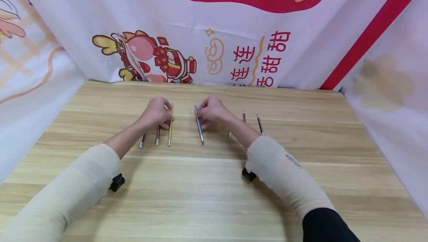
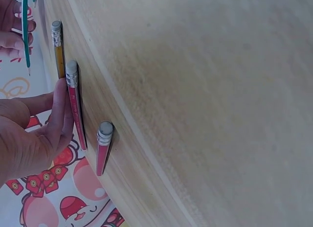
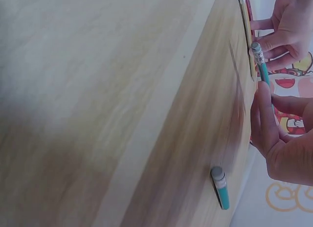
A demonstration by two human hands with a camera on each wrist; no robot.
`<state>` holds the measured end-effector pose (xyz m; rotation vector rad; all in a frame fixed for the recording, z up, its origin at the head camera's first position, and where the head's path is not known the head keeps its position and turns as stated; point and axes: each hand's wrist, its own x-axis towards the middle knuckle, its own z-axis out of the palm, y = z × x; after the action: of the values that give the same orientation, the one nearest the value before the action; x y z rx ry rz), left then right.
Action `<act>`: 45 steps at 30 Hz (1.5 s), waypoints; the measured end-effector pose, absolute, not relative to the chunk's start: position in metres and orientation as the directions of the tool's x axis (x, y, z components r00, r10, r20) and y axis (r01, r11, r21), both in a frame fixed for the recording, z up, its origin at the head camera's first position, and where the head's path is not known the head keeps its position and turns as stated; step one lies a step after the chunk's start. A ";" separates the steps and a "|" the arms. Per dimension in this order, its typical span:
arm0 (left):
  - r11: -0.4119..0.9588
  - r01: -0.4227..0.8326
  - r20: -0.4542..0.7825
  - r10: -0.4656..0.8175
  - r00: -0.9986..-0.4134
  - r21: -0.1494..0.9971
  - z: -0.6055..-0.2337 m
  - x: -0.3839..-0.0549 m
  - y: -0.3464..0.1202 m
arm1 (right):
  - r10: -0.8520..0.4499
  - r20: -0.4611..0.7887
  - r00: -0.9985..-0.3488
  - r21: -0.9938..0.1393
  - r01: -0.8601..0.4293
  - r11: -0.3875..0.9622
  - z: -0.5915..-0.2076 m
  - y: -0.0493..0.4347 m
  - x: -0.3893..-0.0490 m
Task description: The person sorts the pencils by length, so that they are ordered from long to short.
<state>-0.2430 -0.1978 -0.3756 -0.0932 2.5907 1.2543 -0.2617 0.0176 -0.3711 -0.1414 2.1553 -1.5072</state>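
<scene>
In the head view my left hand [image 1: 158, 112] pinches a yellow pencil [image 1: 170, 132] lying on the wooden table. Two red pencils lie to its left, a nearer one [image 1: 158, 136] partly under the hand and an outer one [image 1: 142, 141] mostly hidden by it. My right hand [image 1: 211, 112] holds a teal pencil [image 1: 198, 123] between thumb and fingers, eraser end toward me. The right wrist view shows this pencil [image 3: 264, 73] raised, its shadow on the wood. Another teal pencil [image 3: 222, 195] lies on the table, largely covered by my right forearm in the head view.
Beyond my right forearm lie a dark red pencil [image 1: 244, 116] and a black pencil [image 1: 260, 124]. A printed white-and-red cloth [image 1: 187, 22] hangs along the table's back edge. Black wrist-camera mounts [image 1: 249, 175] sit under both beige sleeves.
</scene>
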 end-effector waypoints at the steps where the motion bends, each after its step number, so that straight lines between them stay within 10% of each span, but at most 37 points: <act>1: 0.625 -0.168 -0.259 0.056 -0.964 0.762 -0.375 -0.243 -0.197 | -0.360 -0.342 -0.868 -0.902 0.197 0.383 -0.371 0.017 -0.262; 45: 0.633 -0.154 -0.250 0.064 -0.966 0.759 -0.374 -0.239 -0.200 | -0.235 -0.284 -0.930 -0.905 0.179 0.387 -0.382 -0.032 -0.266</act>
<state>-0.2393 -0.2001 -0.3738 -0.0739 2.6030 1.2446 -0.2663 -0.0320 -0.3820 -0.0487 2.2847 -1.5577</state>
